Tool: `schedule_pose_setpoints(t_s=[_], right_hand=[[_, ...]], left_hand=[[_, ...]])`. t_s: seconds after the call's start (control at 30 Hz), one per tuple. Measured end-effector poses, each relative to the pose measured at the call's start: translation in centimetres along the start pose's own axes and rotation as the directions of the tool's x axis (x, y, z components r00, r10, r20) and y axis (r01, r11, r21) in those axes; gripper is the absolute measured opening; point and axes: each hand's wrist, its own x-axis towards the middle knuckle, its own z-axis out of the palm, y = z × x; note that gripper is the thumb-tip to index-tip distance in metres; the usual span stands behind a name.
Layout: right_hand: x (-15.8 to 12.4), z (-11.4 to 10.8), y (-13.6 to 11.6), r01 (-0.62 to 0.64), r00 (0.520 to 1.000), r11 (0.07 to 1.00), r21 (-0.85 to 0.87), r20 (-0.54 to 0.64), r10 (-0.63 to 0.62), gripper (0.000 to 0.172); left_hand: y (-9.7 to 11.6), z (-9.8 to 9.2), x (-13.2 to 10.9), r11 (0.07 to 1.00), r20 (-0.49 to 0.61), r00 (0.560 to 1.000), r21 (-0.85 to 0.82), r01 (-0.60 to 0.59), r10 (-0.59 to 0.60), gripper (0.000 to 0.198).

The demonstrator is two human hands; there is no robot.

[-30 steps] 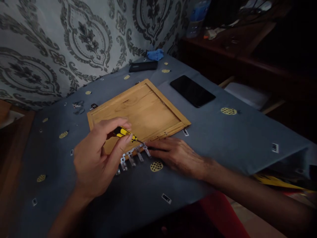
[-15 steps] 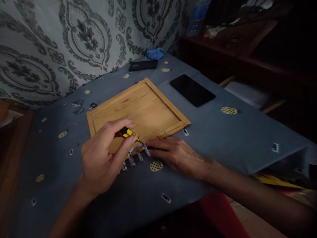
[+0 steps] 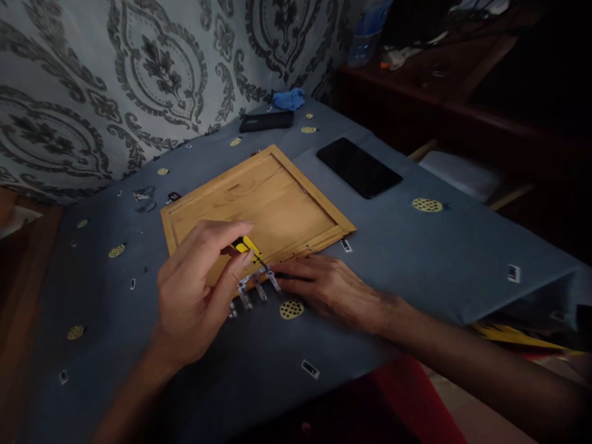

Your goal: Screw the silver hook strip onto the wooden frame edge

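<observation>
My left hand (image 3: 198, 290) pinches the yellow-and-black handle of a small screwdriver (image 3: 252, 248) between thumb and fingers. Its dark shaft slants down to a shiny metal hook (image 3: 274, 280) at the near edge of a framed wooden board (image 3: 296, 203). From the other side, my right hand (image 3: 328, 287) closes its thumb and forefinger around that hook, with the fingertips against the board's edge. More shiny hooks (image 3: 245, 297) stick out along the same edge, to the left. The screwdriver's tip and any screw are too small to make out.
On the blue patterned tablecloth (image 3: 370, 271) lie a black phone (image 3: 359, 168), a dark flat case (image 3: 267, 121) and a blue crumpled cloth (image 3: 289, 98). Small clear pieces (image 3: 145, 198) rest left of the board. A plastic bottle (image 3: 367, 34) stands behind, on a dark wooden surface.
My left hand has shifted slightly to the right, and the screwdriver handle has turned a little in its fingers. My right hand and the board stay nearly still.
</observation>
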Motion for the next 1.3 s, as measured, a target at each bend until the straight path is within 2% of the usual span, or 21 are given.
schedule_pose_setpoints(t_s=[0.17,0.37,0.67,0.9,1.1,1.3], right_hand=[[0.1,-0.1,0.0,0.004,1.000,1.000,0.018,-0.019,-0.004,0.036],[-0.1,0.2,0.2,0.014,1.000,1.000,0.006,-0.017,-0.014,0.035],[0.0,-0.1,0.1,0.016,1.000,1.000,0.020,-0.008,-0.015,0.036],[0.0,0.0,0.0,-0.005,1.000,1.000,0.012,0.007,0.005,0.038],[-0.1,0.3,0.2,0.014,0.999,1.000,0.009,-0.030,-0.014,0.039],[0.0,0.0,0.0,0.006,1.000,1.000,0.018,-0.016,-0.006,0.037]], left_hand=[[-0.1,0.0,-0.2,0.999,0.002,0.999,-0.007,0.040,-0.040,0.035],[0.2,0.3,0.2,0.993,-0.075,0.995,0.107,-0.057,0.065,0.029],[0.1,-0.3,0.0,0.998,-0.025,1.000,0.060,0.004,-0.003,0.033],[0.4,-1.2,0.1,0.995,-0.098,0.995,0.100,0.017,-0.007,0.039],[0.4,-0.9,0.2,0.994,-0.049,0.999,0.112,-0.003,0.009,0.031],[0.4,-0.5,0.1,0.995,-0.035,0.999,0.103,-0.013,0.017,0.027]])
